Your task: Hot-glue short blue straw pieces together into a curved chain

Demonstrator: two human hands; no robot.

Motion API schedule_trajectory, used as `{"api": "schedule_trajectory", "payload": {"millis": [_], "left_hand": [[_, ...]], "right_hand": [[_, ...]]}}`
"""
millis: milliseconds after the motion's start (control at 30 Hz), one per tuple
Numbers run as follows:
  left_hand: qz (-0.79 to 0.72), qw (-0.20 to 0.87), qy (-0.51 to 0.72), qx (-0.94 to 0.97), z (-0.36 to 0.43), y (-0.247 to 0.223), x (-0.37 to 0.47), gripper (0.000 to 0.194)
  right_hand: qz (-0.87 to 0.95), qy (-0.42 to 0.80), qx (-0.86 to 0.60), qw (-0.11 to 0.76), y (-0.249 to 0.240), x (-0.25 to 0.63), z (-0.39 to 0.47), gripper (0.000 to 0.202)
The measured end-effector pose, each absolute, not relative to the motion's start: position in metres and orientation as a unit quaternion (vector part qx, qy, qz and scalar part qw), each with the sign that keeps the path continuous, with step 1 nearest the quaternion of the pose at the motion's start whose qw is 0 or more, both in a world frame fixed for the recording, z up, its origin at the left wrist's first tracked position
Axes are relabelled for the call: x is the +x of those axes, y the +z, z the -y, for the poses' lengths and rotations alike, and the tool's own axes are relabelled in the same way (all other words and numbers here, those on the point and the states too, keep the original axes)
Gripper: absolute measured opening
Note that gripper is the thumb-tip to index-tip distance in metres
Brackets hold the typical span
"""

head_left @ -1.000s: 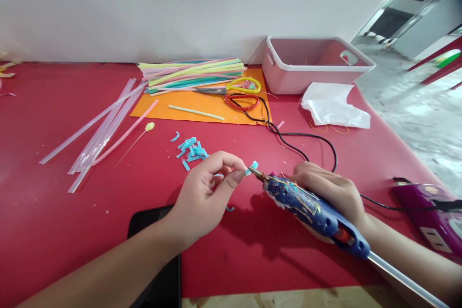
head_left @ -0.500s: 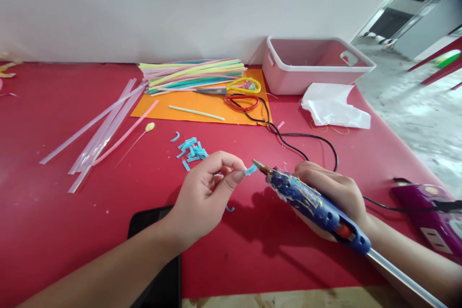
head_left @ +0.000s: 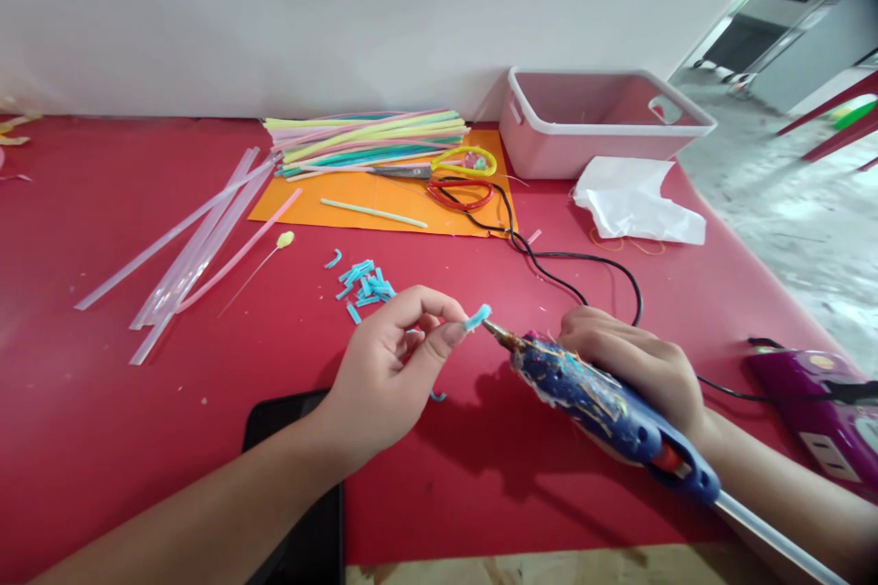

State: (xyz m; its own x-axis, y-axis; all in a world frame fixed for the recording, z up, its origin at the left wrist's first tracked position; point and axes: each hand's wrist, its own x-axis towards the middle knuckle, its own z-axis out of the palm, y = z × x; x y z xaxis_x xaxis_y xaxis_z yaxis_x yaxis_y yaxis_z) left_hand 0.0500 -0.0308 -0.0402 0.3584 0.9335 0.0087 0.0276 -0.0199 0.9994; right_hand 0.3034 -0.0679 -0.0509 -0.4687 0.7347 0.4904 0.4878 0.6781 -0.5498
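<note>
Between thumb and forefinger my left hand pinches a short, curved blue piece. The fingers of my right hand are wrapped round a blue glue gun with dried glue and bits stuck to its body. Its metal nozzle is at or very near the blue piece's right side; whether they touch is hard to tell. A clear glue stick extends from the back of the gun. Just behind my left hand lies a small pile of cut blue pieces.
Pipe cleaners and scissors lie on orange paper. Clear sticks are at left, a pink bin and white paper behind right. A black phone lies under my left forearm, a purple power strip right.
The glue gun and my right hand have shifted slightly right and down, so the nozzle is now lower beside the blue piece. My left hand has hardly moved.
</note>
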Motion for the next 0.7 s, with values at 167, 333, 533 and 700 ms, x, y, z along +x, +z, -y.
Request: {"api": "schedule_trajectory", "payload": {"millis": [167,333,533,700], "left_hand": [[-0.394,0.567,0.404,0.601,0.0308,-0.0406,0.0511,0.020],[-0.392,0.562,0.407,0.603,0.0320,-0.0408,0.0503,0.019],[-0.393,0.560,0.417,0.598,0.0322,-0.0408,0.0506,0.017],[-0.388,0.566,0.417,0.596,0.0326,-0.0418,0.0497,0.019]], "right_hand": [[0.835,0.181,-0.376,0.359,-0.0542,0.3026,0.0697,0.011],[0.838,0.162,-0.384,0.352,-0.0513,0.3027,0.0698,0.009],[0.843,0.138,-0.391,0.343,-0.0473,0.3019,0.0684,0.007],[0.835,0.127,-0.408,0.346,-0.0487,0.3034,0.0696,0.010]]}}
